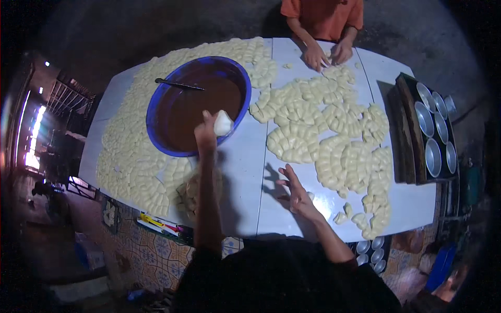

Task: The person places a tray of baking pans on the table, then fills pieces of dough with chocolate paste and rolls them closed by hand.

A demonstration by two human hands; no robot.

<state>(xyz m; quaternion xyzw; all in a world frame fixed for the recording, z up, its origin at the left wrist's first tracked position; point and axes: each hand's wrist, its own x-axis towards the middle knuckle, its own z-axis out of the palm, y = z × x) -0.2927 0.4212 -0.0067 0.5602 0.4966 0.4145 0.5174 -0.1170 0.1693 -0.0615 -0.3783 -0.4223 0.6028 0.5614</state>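
Observation:
My left hand (206, 134) is closed around a rounded white lump of dough (223, 124), held over the near right rim of a large blue basin (246, 86). Smooth brown paste (190, 107) fills much of the basin, and a dark flat-handled tool (180, 84) rests in it at the far left. My right hand (298, 197) is open and holds nothing, fingers spread above the white table, beside a small dough piece (311, 196). Many pale dough pieces (297, 133) lie in curved rows to its right and beyond. Under my left forearm is a partly hidden brownish rounded thing (193, 195).
More dough pieces (133, 161) cover the table's left side. Across the table, a person in an orange shirt (323, 18) handles dough with both hands (315, 56). Stacked trays of oval metal molds (433, 133) stand at the right edge. More molds (371, 253) sit below the near edge.

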